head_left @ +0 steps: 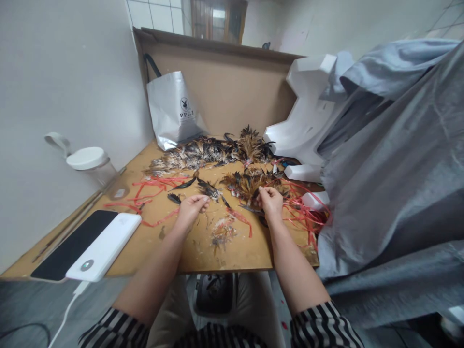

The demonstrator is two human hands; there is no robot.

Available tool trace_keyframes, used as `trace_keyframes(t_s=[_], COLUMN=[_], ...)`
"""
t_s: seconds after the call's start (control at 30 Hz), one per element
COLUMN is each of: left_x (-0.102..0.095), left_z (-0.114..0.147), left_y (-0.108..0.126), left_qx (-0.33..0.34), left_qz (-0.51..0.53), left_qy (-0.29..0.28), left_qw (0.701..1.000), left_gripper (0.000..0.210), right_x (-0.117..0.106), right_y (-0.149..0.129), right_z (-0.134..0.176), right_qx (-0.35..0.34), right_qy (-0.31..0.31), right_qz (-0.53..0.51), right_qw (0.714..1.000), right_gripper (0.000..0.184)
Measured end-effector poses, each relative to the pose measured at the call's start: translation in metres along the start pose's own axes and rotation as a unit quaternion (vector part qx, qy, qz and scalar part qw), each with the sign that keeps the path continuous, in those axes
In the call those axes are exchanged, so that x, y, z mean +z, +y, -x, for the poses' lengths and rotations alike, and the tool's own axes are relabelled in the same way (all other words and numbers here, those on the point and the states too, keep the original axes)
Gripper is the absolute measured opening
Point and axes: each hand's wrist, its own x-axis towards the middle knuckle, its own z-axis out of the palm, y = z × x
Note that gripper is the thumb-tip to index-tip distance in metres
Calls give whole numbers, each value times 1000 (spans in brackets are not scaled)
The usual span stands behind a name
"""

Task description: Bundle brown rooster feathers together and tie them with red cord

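My left hand (194, 210) is closed in a pinch low over the table, just left of a small clump of dark and white feathers (212, 191); whatever its fingertips hold is too small to make out. My right hand (271, 202) pinches at the edge of a bunch of brown and black feathers (244, 186), its thumb and forefinger seeming to grip feathers there. A loose black feather (174, 198) lies beyond my left hand. Between the hands and nearer to me are feather scraps and fluff (222, 231) beside a red plastic strip (241, 217).
A long feather pile (203, 153) lies at the back before a silver bag (170, 104). Red strips (304, 212) tangle at right, near white foam (300, 116) and grey cloth (395, 159). At left are a lidded jar (96, 166), phone (78, 246) and white power bank (105, 246).
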Motion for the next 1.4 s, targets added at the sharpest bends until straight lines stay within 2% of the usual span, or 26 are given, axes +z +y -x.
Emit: trace_keyframes(t_s=[0.23,0.4,0.47,0.53,0.63,0.73,0.83,0.97,1.13,1.2,1.3,1.4], left_x=[-1,-3,-4,-5,-6,-5,-7,-14,-28,-34,-37,-36], left_z=[-2,-3,-4,-5,-4,-3,-5,-10,-15,-16,-16,-15], left_y=[1,0,-1,-2,0,2,2,3,13,16,19,19], left_qx=[-2,8,14,19,24,25,37,85,125,132,127,118], left_qz=[14,24,31,34,34,35,47,103,189,209,213,210], left_qy=[8,9,14,18,25,31,52,112,217,247,263,260], left_qw=[1000,1000,999,999,999,999,997,985,949,937,932,935], left_gripper=[30,28,28,29,29,28,28,31,34,36,38,40], right_x=[-5,-4,-1,2,6,9,16,39,88,108,127,133], right_y=[-11,-37,-46,-49,-44,-36,-35,-42,-49,-51,-53,-49], right_z=[1,19,27,33,36,35,31,26,30,36,40,37], right_qx=[46,3,-13,-12,-38,-85,-118,-146,-153,-161,-171,-171], right_qy=[-25,-54,-93,-165,-263,-303,-313,-316,-348,-370,-383,-352], right_qz=[-139,-139,-88,4,174,285,326,341,343,354,398,439], right_qw=[989,989,992,986,948,905,884,873,859,844,816,809], right_gripper=[30,28,26,25,22,21,21,19,17,16,17,19])
